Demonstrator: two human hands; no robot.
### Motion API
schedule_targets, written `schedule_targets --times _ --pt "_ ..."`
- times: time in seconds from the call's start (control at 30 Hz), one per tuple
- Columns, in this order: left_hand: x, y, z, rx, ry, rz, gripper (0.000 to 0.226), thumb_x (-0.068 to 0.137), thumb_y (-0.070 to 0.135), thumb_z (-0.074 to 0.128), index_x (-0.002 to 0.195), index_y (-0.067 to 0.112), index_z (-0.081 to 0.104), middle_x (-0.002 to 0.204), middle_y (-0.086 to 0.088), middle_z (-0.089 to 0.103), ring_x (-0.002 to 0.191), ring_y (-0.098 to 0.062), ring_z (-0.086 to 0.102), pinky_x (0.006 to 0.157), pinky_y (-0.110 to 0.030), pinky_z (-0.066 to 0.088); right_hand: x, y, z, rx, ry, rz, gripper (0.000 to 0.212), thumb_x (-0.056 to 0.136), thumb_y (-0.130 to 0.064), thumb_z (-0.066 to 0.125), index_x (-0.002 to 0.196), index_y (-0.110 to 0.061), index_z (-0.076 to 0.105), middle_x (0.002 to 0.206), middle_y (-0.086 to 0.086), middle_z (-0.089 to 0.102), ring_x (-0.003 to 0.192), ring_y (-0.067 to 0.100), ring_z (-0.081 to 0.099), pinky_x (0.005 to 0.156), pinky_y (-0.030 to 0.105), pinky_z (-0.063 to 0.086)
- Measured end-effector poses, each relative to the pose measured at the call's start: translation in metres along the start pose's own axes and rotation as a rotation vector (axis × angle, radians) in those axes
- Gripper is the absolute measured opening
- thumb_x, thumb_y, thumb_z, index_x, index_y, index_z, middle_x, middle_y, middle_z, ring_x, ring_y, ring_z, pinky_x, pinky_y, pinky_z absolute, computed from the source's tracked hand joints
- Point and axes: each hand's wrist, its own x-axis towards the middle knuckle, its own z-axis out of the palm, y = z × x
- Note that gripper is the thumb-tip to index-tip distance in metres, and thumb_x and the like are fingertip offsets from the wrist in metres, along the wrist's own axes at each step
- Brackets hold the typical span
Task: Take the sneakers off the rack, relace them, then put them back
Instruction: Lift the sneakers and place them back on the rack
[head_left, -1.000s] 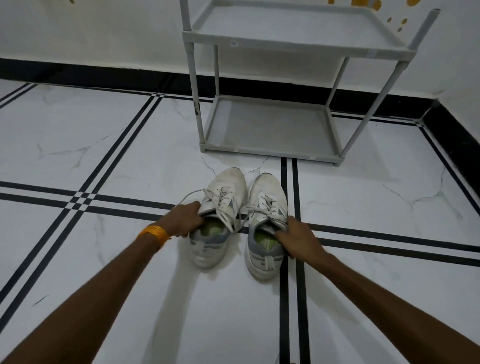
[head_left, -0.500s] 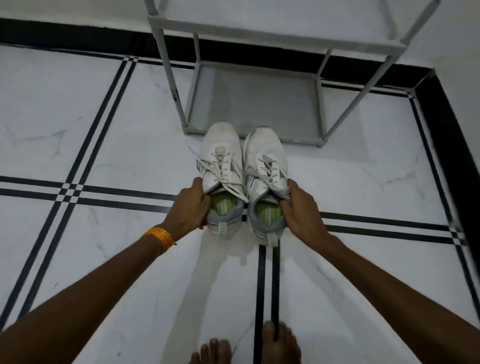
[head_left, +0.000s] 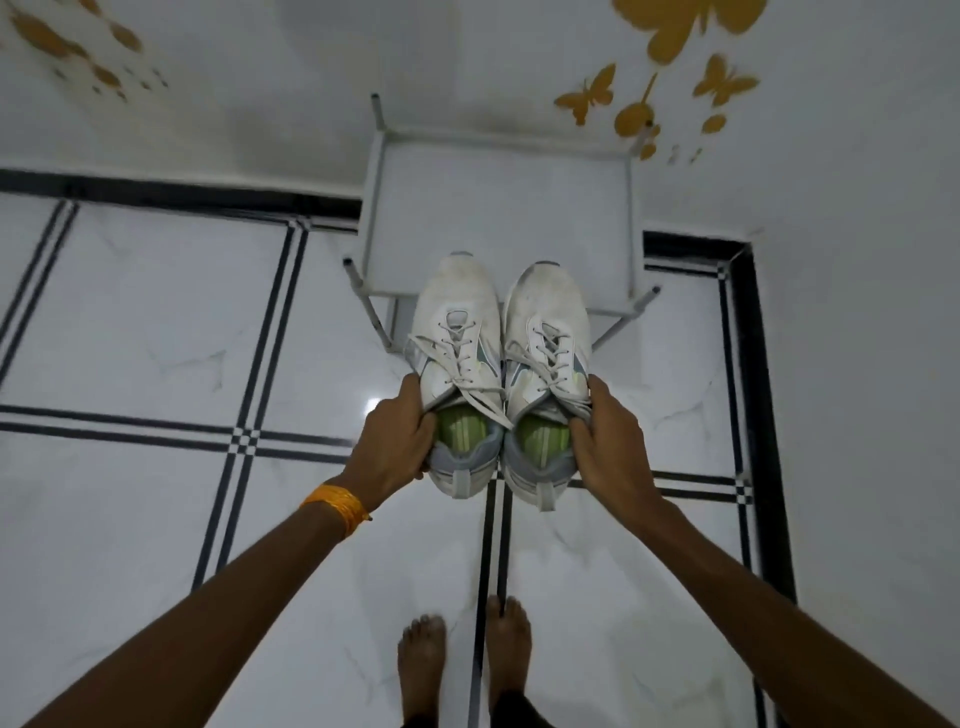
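Two white sneakers with green insoles and grey heels are held side by side in the air, toes pointing away from me. My left hand (head_left: 397, 441) grips the left sneaker (head_left: 457, 332) at its collar. My right hand (head_left: 605, 441) grips the right sneaker (head_left: 548, 332) the same way. Both sneakers are laced, with loose lace ends draped across their tongues. The toes hang over the front edge of the grey rack (head_left: 498, 208), whose top shelf is bare. The sneakers hide part of the rack's front rail.
The rack stands against a white wall with yellow butterfly stickers (head_left: 675, 31). The floor (head_left: 145, 322) is white marble tile with black lines and a black skirting border. My bare feet (head_left: 462, 660) stand just in front of the rack. A second wall closes in at the right.
Both sneakers have been lifted off the floor and brought up to the height of the rack's top shelf. I have stood up, so the view now looks down on the rack.
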Motion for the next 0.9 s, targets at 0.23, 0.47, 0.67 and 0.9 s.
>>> schedule_targets --times 0.23,0.47,0.67,0.9 --pt "0.074 0.084 -0.09 0.032 0.059 0.029 0.024 0.096 0.01 0.041 0.119 0.01 0.044 0.08 -0.013 0.067 0.054 -0.024 0.062 0.055 -0.041 0.057 0.092 -0.077 -0.076 0.025 0.059 -0.024 0.04 0.095 -0.006 0.046 0.135 -0.009 0.046 0.121 0.011 0.064 0.105 0.027 0.063 0.091 0.04 0.053" --pt "0.191 0.063 -0.1 0.03 0.025 0.031 0.034 0.094 0.027 0.035 0.119 0.008 0.045 0.092 -0.017 0.069 0.073 -0.031 0.067 0.068 -0.044 0.059 0.203 -0.065 -0.046 -0.011 0.046 0.037 0.031 0.094 -0.006 0.046 0.124 -0.006 0.049 0.11 0.014 0.066 0.098 0.031 0.064 0.083 0.04 0.053" --pt "0.273 0.016 -0.067 0.074 0.037 -0.008 0.036 0.09 0.025 0.035 0.119 0.006 0.046 0.095 -0.021 0.069 0.08 -0.039 0.064 0.072 -0.045 0.054 0.277 -0.024 0.01 -0.052 0.005 0.115 0.034 0.095 -0.008 0.047 0.129 -0.006 0.047 0.118 0.016 0.064 0.104 0.033 0.062 0.092 0.046 0.052" --pt "0.327 -0.02 -0.023 0.092 0.044 -0.023 0.032 0.095 0.016 0.04 0.124 0.003 0.047 0.099 -0.023 0.068 0.083 -0.041 0.064 0.074 -0.043 0.052 0.324 0.028 0.04 -0.098 -0.051 0.051 0.038 0.095 -0.009 0.047 0.133 -0.004 0.048 0.121 0.016 0.064 0.107 0.031 0.061 0.093 0.046 0.051"
